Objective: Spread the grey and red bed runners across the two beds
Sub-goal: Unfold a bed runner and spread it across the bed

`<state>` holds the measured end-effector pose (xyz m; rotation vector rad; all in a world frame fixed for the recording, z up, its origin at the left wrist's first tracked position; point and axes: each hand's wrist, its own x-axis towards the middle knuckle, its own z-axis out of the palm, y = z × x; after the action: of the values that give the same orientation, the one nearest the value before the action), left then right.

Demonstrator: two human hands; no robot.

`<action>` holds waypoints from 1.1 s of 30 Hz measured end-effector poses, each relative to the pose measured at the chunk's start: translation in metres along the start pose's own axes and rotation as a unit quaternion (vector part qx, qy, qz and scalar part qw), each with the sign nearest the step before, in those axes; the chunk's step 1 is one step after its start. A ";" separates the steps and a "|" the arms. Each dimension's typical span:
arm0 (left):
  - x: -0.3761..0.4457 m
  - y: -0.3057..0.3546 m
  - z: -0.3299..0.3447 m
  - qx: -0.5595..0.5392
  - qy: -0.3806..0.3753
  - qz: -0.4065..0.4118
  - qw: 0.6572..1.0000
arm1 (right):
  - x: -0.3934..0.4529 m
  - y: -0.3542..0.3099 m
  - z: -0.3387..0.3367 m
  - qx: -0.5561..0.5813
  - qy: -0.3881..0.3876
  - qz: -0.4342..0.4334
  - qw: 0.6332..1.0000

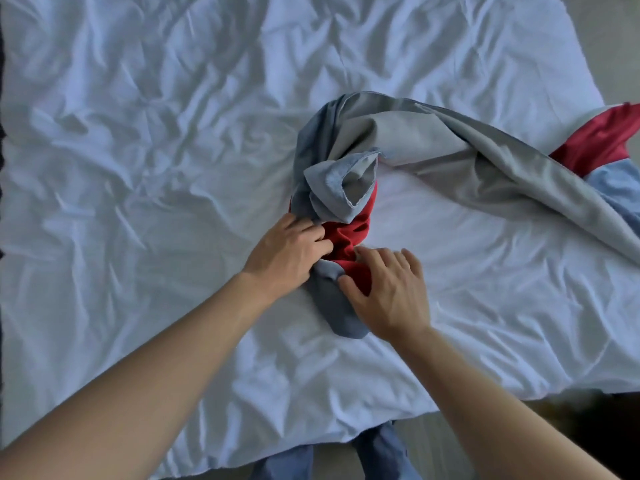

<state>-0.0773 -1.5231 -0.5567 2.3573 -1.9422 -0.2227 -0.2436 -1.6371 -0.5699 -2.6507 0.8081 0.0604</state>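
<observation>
My two hands meet one bunched grey-and-red fabric bed runner (433, 140), centre to right of frame, on one wrinkled white-sheeted bed (138, 133): left hand (289, 252) grips folds, right hand (389, 294) presses, fingers spread.

Grey-and-red bed runner (433, 143), plain white bedsheet (138, 168), blue trousers (381, 455).

Open rumpled sheet (138, 168) left of bunched runner (433, 150) (twisted, mid-bed), its grey length barring the right side
</observation>
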 end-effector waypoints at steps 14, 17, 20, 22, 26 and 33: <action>-0.029 0.089 0.028 -0.485 0.215 -0.471 0.705 | -0.015 -0.020 0.025 0.069 0.061 0.172 0.981; -0.017 0.093 0.032 -0.508 0.200 -0.527 0.651 | -0.019 -0.019 0.026 0.087 0.017 0.200 0.976; -0.019 0.090 0.038 -0.509 0.177 -0.522 0.661 | -0.018 -0.030 0.031 0.101 0.015 0.161 0.982; -0.026 0.083 0.042 -0.497 0.185 -0.506 0.680 | -0.020 -0.041 0.036 0.108 0.030 0.140 0.984; -0.043 0.067 0.039 -0.470 0.232 -0.473 0.708 | -0.018 -0.066 0.047 0.135 0.031 0.109 0.984; -0.090 0.010 0.027 -0.403 0.287 -0.476 0.727 | 0.000 -0.139 0.065 0.157 0.028 0.005 0.987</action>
<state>-0.1080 -1.4358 -0.5760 2.1075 -0.1308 -0.2585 -0.1634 -1.5074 -0.5838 -2.3601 0.7781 -0.1281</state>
